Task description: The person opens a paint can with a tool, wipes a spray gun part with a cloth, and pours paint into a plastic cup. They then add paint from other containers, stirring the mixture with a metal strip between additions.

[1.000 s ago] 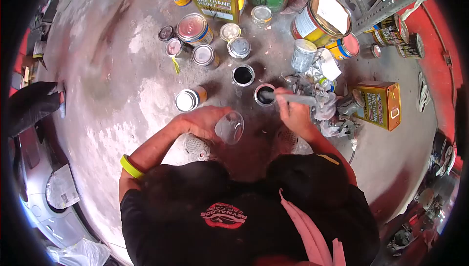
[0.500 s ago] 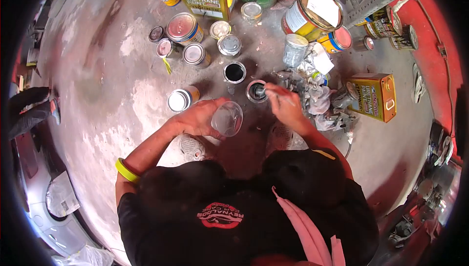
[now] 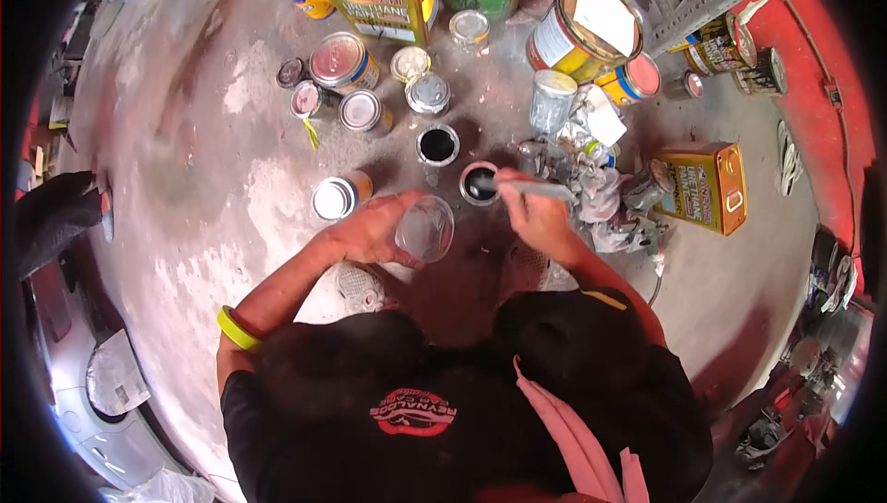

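My left hand (image 3: 370, 229) is wrapped around a clear plastic cup (image 3: 427, 230), tilted, with no liquid that I can make out in it. In my right hand (image 3: 543, 224) is a flat metallic-looking stirring stick (image 3: 545, 191). Its lower end reaches into a small open paint can (image 3: 465, 196) of dark paint. Just behind that stands a second open can (image 3: 438, 127) with black contents. Close to my left hand sits a can with a bright white top (image 3: 334, 199).
Several closed paint cans (image 3: 338, 60) stand ahead on the stained floor. A thinner tin (image 3: 383, 0) is at the back, another tin (image 3: 707, 187) at the right. Crumpled rags and a spray gun (image 3: 610, 212) lie beside my right hand. A person's dark-clothed leg (image 3: 55, 217) shows at far left.
The stirring stick has swung from pointing toward me to lying more sideways, its lower end still in the can. My left hand keeps the cup nearly in place. The view has shifted slightly.
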Motion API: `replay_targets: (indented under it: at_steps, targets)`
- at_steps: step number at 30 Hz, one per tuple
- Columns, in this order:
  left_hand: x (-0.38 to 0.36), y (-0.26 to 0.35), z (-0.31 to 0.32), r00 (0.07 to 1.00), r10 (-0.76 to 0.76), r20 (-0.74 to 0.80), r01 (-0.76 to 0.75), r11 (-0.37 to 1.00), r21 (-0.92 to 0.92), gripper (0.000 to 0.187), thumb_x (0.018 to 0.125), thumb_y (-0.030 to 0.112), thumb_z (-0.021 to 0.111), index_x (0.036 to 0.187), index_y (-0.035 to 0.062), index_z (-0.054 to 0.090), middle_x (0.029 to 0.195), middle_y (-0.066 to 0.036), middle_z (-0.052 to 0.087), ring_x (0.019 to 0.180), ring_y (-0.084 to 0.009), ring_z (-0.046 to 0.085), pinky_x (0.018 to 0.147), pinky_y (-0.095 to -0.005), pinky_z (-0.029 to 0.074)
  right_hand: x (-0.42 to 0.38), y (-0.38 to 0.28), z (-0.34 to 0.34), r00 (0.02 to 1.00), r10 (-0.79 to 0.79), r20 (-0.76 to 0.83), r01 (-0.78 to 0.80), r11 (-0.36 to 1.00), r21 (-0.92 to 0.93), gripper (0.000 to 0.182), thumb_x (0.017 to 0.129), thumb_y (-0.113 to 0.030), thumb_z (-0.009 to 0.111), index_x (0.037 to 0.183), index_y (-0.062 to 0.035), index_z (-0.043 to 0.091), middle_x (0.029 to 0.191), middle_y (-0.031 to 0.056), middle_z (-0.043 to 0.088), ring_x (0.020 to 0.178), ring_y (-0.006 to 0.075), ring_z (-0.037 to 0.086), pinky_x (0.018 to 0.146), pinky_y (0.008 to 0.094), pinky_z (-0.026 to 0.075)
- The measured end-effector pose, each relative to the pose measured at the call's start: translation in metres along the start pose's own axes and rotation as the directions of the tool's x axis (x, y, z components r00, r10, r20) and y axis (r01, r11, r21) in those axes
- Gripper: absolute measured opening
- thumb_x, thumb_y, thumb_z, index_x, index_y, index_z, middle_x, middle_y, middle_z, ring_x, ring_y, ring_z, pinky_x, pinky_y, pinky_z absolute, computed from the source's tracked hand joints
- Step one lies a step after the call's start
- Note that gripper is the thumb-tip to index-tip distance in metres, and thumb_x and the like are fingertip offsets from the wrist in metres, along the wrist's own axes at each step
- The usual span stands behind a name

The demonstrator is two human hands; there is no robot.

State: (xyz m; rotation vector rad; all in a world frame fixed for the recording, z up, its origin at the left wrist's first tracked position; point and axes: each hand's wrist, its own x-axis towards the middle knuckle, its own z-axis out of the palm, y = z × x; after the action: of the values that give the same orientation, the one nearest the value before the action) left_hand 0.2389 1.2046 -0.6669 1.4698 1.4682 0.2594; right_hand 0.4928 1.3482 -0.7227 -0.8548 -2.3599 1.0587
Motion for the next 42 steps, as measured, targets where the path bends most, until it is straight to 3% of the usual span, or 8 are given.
replay_targets:
  at_steps: [15, 17, 19, 21, 31, 35, 39, 42]
  targets:
    - [-0.002, 0.0, -0.003, 1.0, -0.02, -0.009, 0.02, 1.0, -0.018, 0.093, 0.065, 0.028, 0.091, 0.141, 0.0077, 0.041, 0.131, -0.018, 0.056, 0.124, -0.0353, 0.054, 0.105, -0.0421, 0.044, 0.003, -0.005, 0.0, 0.995, 0.04, -0.087, -0.039, 0.999, 0.003, 0.017, 0.094, -0.019, 0.061, 0.095, -0.0059, 0.072, 0.097, 0.0083, 0.073, 0.077, 0.0299, 0.07, 0.068, 0.0387, 0.056]
    - [-0.001, 0.001, -0.004, 0.999, 0.032, -0.012, -0.032, 0.999, -0.009, 0.092, 0.065, 0.028, 0.091, 0.139, 0.0078, 0.042, 0.131, -0.018, 0.056, 0.124, -0.0353, 0.054, 0.104, -0.0424, 0.044, 0.006, -0.008, -0.001, 0.998, -0.07, 0.009, 0.069, 0.997, 0.024, 0.018, 0.094, -0.02, 0.061, 0.095, -0.005, 0.072, 0.097, 0.0076, 0.073, 0.077, 0.0298, 0.07, 0.067, 0.0384, 0.056]
    - [-0.001, 0.001, -0.002, 1.0, 0.01, -0.026, -0.011, 1.0, -0.028, 0.092, 0.065, 0.029, 0.091, 0.139, 0.0078, 0.041, 0.131, -0.018, 0.056, 0.124, -0.0355, 0.055, 0.104, -0.0425, 0.044, 0.0, -0.008, -0.005, 0.996, 0.053, 0.065, -0.054, 0.998, 0.017, 0.019, 0.094, -0.02, 0.062, 0.094, -0.0049, 0.072, 0.099, 0.0078, 0.073, 0.078, 0.031, 0.07, 0.067, 0.0393, 0.056]
    - [-0.004, 0.003, -0.006, 1.0, 0.0, -0.032, 0.0, 1.0, -0.022, 0.092, 0.065, 0.029, 0.091, 0.139, 0.0078, 0.041, 0.13, -0.018, 0.057, 0.124, -0.0356, 0.055, 0.104, -0.0427, 0.044, 0.003, 0.005, 0.003, 0.997, -0.014, -0.072, 0.014, 1.0, -0.003, 0.019, 0.094, -0.021, 0.062, 0.093, -0.0053, 0.072, 0.1, 0.0085, 0.073, 0.079, 0.0314, 0.07, 0.068, 0.0396, 0.056]
    - [-0.001, 0.003, -0.004, 1.0, 0.017, -0.024, -0.017, 1.0, -0.007, 0.093, 0.065, 0.028, 0.09, 0.14, 0.0069, 0.04, 0.131, -0.019, 0.056, 0.125, -0.0357, 0.054, 0.105, -0.0427, 0.043, -0.005, 0.0, 0.001, 0.996, -0.006, 0.088, 0.008, 1.0, -0.021, 0.018, 0.095, -0.019, 0.06, 0.099, -0.0073, 0.073, 0.099, 0.0084, 0.072, 0.078, 0.0305, 0.07, 0.068, 0.0373, 0.056]
    - [0.001, 0.0, -0.001, 0.998, 0.058, -0.036, -0.059, 0.998, -0.013, 0.091, 0.066, 0.028, 0.09, 0.14, 0.0068, 0.041, 0.132, -0.018, 0.055, 0.125, -0.0352, 0.054, 0.105, -0.0426, 0.043, 0.003, 0.008, 0.005, 0.989, -0.131, -0.07, 0.128, 0.991, -0.047, 0.02, 0.094, -0.019, 0.061, 0.09, -0.0048, 0.074, 0.099, 0.0071, 0.073, 0.075, 0.0296, 0.07, 0.067, 0.0366, 0.056]
    - [0.001, 0.001, -0.002, 1.0, -0.012, -0.001, 0.012, 1.0, -0.006, 0.091, 0.065, 0.027, 0.09, 0.14, 0.0069, 0.042, 0.134, -0.017, 0.054, 0.126, -0.0348, 0.053, 0.106, -0.0427, 0.043, 0.001, -0.004, 0.004, 0.993, 0.024, -0.119, -0.017, 0.998, 0.06, 0.018, 0.093, -0.018, 0.062, 0.089, -0.0042, 0.073, 0.099, 0.0066, 0.073, 0.073, 0.0289, 0.07, 0.065, 0.0365, 0.055]
    - [0.004, -0.005, 0.0, 0.997, 0.064, -0.036, -0.065, 0.998, -0.024, 0.091, 0.065, 0.029, 0.09, 0.139, 0.0077, 0.042, 0.133, -0.017, 0.055, 0.125, -0.0353, 0.053, 0.106, -0.0426, 0.043, -0.003, -0.006, -0.003, 0.998, 0.041, 0.039, -0.042, 0.998, 0.036, 0.018, 0.094, -0.02, 0.062, 0.091, -0.0059, 0.072, 0.098, 0.0068, 0.073, 0.075, 0.0308, 0.069, 0.065, 0.0393, 0.055]
